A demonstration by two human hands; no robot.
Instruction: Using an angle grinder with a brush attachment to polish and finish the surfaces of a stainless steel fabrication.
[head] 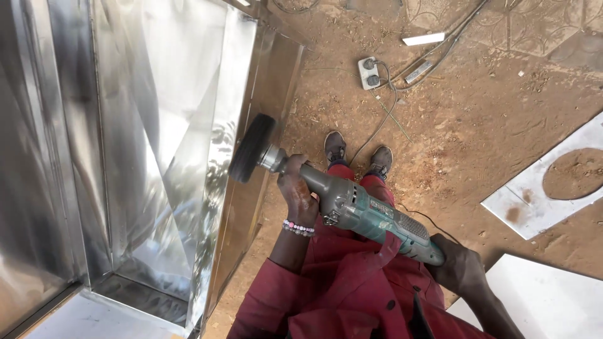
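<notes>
Steel panel (213, 157) meets your grinder (352, 207); keep both hands' fingers, left hand (300, 191) and right hand (461, 270), wrapped tight, disc (251, 147) flat.

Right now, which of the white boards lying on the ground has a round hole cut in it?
The upper white board at the right edge: brown dirt shows through a round cutout in it. The lower white board, near the right hand, is unbroken.

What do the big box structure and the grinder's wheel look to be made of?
Box structure: sheet metal, probably stainless steel, with a bright mirror-like finish showing reflections. Wheel on the grinder: dark and matte, likely an abrasive or polishing disc; exact material unclear.
</notes>
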